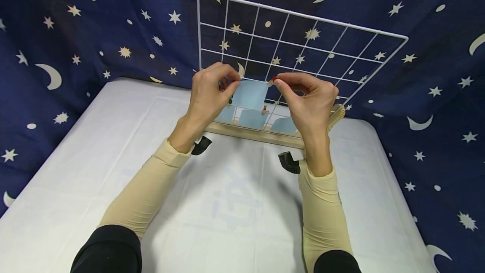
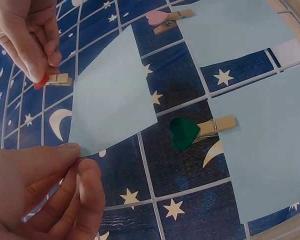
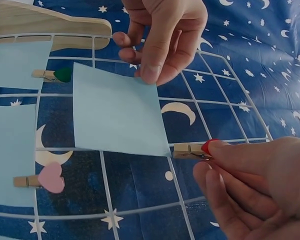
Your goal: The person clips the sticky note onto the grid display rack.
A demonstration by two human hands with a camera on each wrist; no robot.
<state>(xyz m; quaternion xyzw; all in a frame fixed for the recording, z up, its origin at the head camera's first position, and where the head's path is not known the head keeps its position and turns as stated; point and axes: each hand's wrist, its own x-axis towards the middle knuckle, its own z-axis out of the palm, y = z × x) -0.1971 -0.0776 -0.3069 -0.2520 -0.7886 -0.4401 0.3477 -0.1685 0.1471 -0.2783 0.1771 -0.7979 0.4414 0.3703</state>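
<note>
In the head view my left hand point(image 1: 209, 93) pinches the upper left corner of a light blue paper square point(image 1: 250, 95) between thumb and index finger. The square lies against a white wire grid point(image 1: 199, 24). My right hand point(image 1: 311, 101) pinches a small wooden clothespin point(image 3: 186, 150) by its end with a red heart. The clothespin's tip is right at the paper's other upper corner; whether it touches is hard to tell. Below, other blue papers hang on the grid, one with a green-heart clothespin point(image 2: 210, 127), another with a pink-heart clothespin point(image 3: 28, 181).
The grid stands in a pale wooden base point(image 1: 257, 135) on a table with a white cloth point(image 1: 235, 205). Dark blue fabric point(image 1: 144, 54) with moons and stars hangs behind and at both sides. A black wrist camera point(image 1: 201, 145) sits beside my left wrist.
</note>
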